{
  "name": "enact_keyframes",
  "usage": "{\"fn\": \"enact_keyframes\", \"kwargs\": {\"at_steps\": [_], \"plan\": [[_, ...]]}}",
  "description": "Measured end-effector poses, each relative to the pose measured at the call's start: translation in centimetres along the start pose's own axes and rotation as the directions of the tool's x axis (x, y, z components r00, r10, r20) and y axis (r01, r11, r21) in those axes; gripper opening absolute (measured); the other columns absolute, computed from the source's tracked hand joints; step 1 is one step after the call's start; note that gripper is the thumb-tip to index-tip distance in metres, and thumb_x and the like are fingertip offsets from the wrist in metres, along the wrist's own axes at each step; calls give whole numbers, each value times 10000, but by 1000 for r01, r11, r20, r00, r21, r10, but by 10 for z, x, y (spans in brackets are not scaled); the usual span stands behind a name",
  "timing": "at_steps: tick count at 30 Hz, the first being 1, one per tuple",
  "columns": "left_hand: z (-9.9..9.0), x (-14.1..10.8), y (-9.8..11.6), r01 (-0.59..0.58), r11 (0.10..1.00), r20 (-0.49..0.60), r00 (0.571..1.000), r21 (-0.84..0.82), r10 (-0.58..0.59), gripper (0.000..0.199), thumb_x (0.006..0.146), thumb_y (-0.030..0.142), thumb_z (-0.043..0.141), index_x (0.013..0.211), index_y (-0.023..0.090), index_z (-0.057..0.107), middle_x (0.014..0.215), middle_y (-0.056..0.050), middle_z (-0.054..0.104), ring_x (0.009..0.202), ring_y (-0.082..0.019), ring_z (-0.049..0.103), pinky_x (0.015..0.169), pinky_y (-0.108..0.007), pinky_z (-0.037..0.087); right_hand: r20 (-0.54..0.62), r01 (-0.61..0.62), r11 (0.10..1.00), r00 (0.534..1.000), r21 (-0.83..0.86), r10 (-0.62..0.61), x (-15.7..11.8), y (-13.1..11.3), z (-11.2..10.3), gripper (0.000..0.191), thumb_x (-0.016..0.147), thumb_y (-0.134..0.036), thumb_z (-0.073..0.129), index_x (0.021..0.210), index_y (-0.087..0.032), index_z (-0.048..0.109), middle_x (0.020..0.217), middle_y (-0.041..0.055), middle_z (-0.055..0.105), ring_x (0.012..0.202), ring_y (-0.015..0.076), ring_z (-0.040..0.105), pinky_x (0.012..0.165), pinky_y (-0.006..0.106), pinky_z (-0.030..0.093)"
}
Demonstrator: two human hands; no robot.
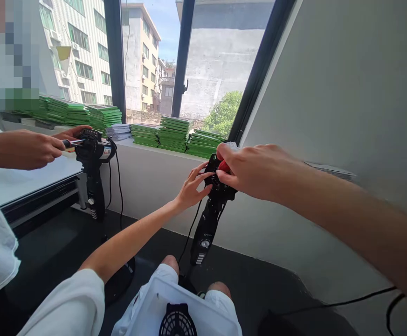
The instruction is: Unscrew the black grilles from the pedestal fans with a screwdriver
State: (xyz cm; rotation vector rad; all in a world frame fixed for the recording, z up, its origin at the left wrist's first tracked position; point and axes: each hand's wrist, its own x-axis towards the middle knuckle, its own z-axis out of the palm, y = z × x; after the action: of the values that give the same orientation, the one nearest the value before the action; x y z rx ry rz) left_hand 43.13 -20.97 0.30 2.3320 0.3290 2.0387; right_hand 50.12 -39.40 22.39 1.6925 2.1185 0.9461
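A black fan stand (206, 226) with a pale dial on its neck rises in front of me, slightly tilted in view. At its top is a dark fan motor housing (227, 192), partly covered by my hands. My left hand (191, 189) has thumb and fingers around the housing's left edge, the fingers partly spread. From the right, my right hand (247, 168) is closed around a red-handled tool (224, 166); its working end is hidden. Something whitish (231, 146) shows above that hand, too unclear to name.
A white tray (147, 310) on my lap holds a black slotted round cover (177, 322). At left, a co-worker's hand (35, 149) holds a screwdriver (71, 144) at another fan (93, 149). Green stacks (173, 133) line the windowsill. Black cables (357, 303) hang near the wall.
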Motion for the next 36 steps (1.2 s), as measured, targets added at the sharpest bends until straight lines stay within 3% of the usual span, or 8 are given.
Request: {"fn": "enact_keyframes", "kwargs": {"at_steps": [5, 9, 14, 18, 24, 28, 32, 36], "plan": [[0, 2, -2, -9, 1000, -32, 999, 13, 10, 319, 1065, 330, 446, 1282, 253, 667, 1554, -139, 500, 1398, -256, 509, 1081, -472, 541, -86, -106, 988, 992, -109, 97, -1, -1, -1, 393, 1026, -345, 336, 1114, -120, 646, 610, 97, 617, 614, 247, 621, 558, 311, 327], [4, 3, -4, 18, 1000, -54, 998, 5, -18, 303, 1061, 312, 453, 1264, 261, 672, 1539, -115, 526, 1385, -243, 526, 1080, -448, 546, 15, -32, 999, 999, -41, 32, -1, -6, -3, 383, 1000, -397, 436, 1227, -131, 592, 605, 55, 609, 557, 221, 588, 525, 292, 312], [13, 9, -7, 156, 987, -15, 988, -40, -157, 437, 1002, 347, 597, 1427, 266, 539, 1516, -119, 550, 1412, -273, 528, 1179, -478, 465, -132, -90, 988, 989, -126, 73, -1, -10, -3, 380, 1045, -354, 343, 1055, -126, 647, 605, 100, 599, 652, 262, 635, 569, 313, 316], [18, 11, -8, 210, 966, 99, 975, -148, -197, 673, 914, 408, 731, 1501, 272, 432, 1497, -126, 566, 1442, -313, 499, 1166, -487, 472, 91, 25, 1000, 996, -14, -24, 2, -5, -3, 412, 1003, -402, 440, 1315, -151, 537, 660, 52, 647, 601, 232, 597, 560, 321, 336], [19, 6, -5, 263, 950, 76, 964, -168, -253, 358, 961, 404, 667, 1268, 239, 588, 1482, -128, 570, 1452, -306, 491, 1153, -474, 481, -117, -84, 983, 991, -166, 65, 0, -9, 0, 445, 1054, -438, 299, 1164, -135, 606, 580, 65, 584, 572, 223, 580, 568, 299, 304], [19, 8, -4, 240, 958, 82, 970, -160, -229, 299, 973, 399, 652, 1233, 258, 604, 1512, -118, 540, 1462, -291, 483, 1145, -461, 492, 28, -12, 997, 1000, -74, 14, 3, -8, -1, 433, 1020, -401, 425, 1360, -142, 495, 602, 38, 612, 545, 197, 549, 565, 301, 313], [18, 9, -3, 255, 955, 88, 966, -154, -244, 304, 978, 407, 648, 1242, 265, 598, 1520, -116, 532, 1479, -303, 461, 1148, -485, 492, -59, -76, 985, 996, -154, 68, 5, -6, -4, 443, 1069, -408, 286, 1163, -122, 611, 584, 82, 572, 603, 218, 567, 564, 316, 314], [22, 6, -4, 249, 955, 84, 968, -161, -238, 304, 994, 421, 622, 1257, 272, 586, 1528, -109, 518, 1497, -294, 436, 1163, -475, 484, 30, -40, 992, 999, -118, 43, 4, -11, -3, 357, 1013, -403, 462, 1239, -153, 580, 558, 27, 534, 531, 185, 504, 540, 301, 295]]}}
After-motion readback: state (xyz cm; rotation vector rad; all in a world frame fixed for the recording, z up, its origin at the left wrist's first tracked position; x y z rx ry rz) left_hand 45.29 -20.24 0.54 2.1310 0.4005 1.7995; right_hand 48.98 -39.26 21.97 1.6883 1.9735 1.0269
